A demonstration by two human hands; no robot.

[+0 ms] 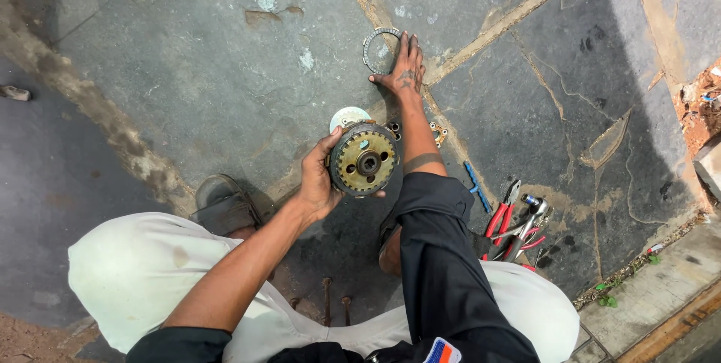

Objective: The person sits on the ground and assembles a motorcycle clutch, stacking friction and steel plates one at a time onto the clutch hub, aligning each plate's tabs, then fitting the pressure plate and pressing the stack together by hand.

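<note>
My left hand [319, 183] grips a round toothed metal hub [366, 160] with a brass-coloured face and a dark centre hole, holding it above the stone floor. My right hand [402, 70] reaches forward, fingers spread, touching the right edge of a thin toothed metal ring [374, 41] lying flat on the floor. A round pale disc [347, 116] lies on the floor just behind the hub, partly hidden by it.
Small metal parts [438, 134] lie by my right forearm. Red-handled pliers and other hand tools [518, 224] are piled at my right knee, with a blue tool [475, 186] beside them. My sandalled foot [224, 204] rests left. Several bolts [327, 299] lie between my knees.
</note>
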